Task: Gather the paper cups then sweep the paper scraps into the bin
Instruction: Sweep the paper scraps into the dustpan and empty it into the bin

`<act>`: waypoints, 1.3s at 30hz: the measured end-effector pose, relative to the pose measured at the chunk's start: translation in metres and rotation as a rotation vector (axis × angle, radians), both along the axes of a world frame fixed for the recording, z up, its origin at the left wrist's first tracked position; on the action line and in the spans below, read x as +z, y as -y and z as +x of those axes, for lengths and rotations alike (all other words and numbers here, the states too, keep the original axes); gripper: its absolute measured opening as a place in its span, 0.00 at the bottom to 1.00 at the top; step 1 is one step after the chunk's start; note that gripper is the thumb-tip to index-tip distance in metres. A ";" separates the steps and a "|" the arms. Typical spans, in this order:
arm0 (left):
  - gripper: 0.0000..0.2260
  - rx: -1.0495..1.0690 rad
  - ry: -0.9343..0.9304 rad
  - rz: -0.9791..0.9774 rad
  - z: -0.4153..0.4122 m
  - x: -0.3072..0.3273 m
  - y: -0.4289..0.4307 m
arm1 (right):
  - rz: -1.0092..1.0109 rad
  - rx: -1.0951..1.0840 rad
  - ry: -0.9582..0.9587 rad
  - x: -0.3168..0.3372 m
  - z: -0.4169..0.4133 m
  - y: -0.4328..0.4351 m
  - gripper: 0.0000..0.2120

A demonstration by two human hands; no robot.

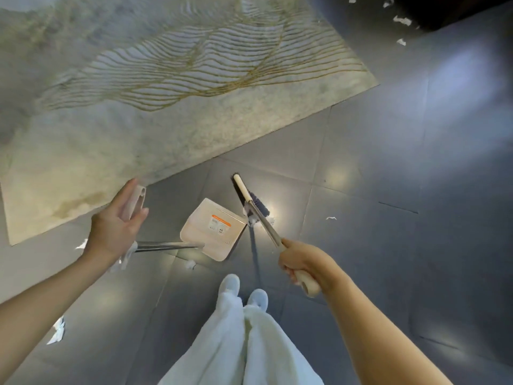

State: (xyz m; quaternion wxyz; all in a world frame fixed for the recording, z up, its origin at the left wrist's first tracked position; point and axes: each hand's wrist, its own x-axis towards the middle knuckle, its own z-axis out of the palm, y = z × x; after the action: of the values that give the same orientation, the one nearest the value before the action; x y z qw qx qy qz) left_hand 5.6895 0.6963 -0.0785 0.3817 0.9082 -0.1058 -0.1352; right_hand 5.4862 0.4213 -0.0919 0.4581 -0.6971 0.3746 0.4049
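My left hand [116, 226] holds the beige grip of the dustpan handle [135, 200] between thumb and fingers. Its metal rod runs down to the beige dustpan [213, 230], which lies on the grey floor. My right hand [301, 262] grips the beige end of the broom handle [308, 284]. The broom head [251, 197], with dark bristles, rests on the floor just right of the dustpan. A white paper scrap [252, 219] lies against the bristles at the pan's edge. No paper cups or bin are in view.
More scraps lie near my feet [190, 263], at lower left [57, 330], by my left wrist [82, 243], to the right [331, 218] and far top right [402, 20]. A pale patterned rug [166, 120] covers the upper left. My white trousers and shoes [244, 295] are below.
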 end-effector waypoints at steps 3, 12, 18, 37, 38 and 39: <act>0.27 -0.049 -0.015 0.056 -0.011 0.002 -0.020 | -0.043 -0.120 0.040 0.011 -0.019 -0.003 0.22; 0.27 -0.179 -0.043 0.091 -0.003 0.000 -0.040 | -0.346 -0.244 0.046 0.034 -0.051 0.024 0.12; 0.31 -0.301 -0.055 0.110 0.025 0.003 -0.035 | -0.455 -0.296 -0.201 0.001 -0.066 0.027 0.09; 0.26 -0.558 -0.090 0.033 0.142 -0.034 -0.031 | -0.082 -0.277 -0.172 0.006 0.082 -0.205 0.13; 0.26 -0.559 -0.099 0.021 0.144 -0.033 -0.029 | -0.058 -0.317 -0.174 0.009 0.086 -0.211 0.12; 0.26 -0.562 -0.103 0.014 0.145 -0.033 -0.026 | -0.034 -0.362 -0.178 0.014 0.087 -0.216 0.12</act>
State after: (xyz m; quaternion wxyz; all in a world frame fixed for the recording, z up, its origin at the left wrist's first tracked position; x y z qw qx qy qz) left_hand 5.8350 0.7223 -0.1114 0.3280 0.8377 -0.3329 -0.2825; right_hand 5.5732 0.6372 -0.0781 0.4766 -0.5875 0.5394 0.3698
